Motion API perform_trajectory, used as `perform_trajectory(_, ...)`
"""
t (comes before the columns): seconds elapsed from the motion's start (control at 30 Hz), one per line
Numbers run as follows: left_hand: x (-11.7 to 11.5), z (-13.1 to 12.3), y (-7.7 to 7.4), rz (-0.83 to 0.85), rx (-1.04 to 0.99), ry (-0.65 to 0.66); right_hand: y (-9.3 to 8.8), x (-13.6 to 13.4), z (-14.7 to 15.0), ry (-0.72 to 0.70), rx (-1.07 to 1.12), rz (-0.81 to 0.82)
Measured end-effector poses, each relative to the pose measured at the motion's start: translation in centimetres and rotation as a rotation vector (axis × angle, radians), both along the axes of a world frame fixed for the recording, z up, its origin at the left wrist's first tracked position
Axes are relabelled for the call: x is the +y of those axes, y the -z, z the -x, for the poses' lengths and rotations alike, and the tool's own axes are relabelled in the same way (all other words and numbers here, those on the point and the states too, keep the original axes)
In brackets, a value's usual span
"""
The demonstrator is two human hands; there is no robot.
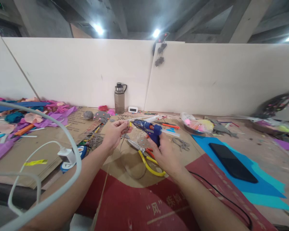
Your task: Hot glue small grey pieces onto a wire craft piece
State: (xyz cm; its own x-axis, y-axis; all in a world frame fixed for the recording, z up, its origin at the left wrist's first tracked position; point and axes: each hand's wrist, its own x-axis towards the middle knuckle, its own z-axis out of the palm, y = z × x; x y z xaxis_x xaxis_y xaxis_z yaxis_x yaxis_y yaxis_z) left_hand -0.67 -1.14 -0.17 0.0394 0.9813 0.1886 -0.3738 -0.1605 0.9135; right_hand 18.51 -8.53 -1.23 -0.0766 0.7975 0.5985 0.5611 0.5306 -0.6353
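Observation:
My right hand point(167, 152) is wrapped round the grip of a blue hot glue gun point(148, 126), its nozzle pointing left. A clear glue stick point(170, 132) sticks out of the gun's back end. Close to the nozzle, my left hand point(116, 132) is closed in a pinch on a thin grey cord point(121, 146), which hangs down in a loose loop. A small yellowish spot shows at those fingertips; I cannot tell what it is. Below the hands lie scissors with yellow handles point(146, 163) and another tool with red-orange handles point(150, 153).
A bottle point(119, 99) and a small white timer point(133, 109) stand by the white partition. Felt scraps point(36, 112) are heaped at left. A white cable point(78, 154) arches across the left foreground. A black phone point(232, 162) lies on blue sheets point(207, 144) at right.

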Motion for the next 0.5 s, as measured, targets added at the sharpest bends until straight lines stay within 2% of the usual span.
perform_trajectory(0.5,0.23,0.07,0.15,-0.002,-0.01,-0.006,0.15,0.12,0.04,-0.001,0.011,-0.032)
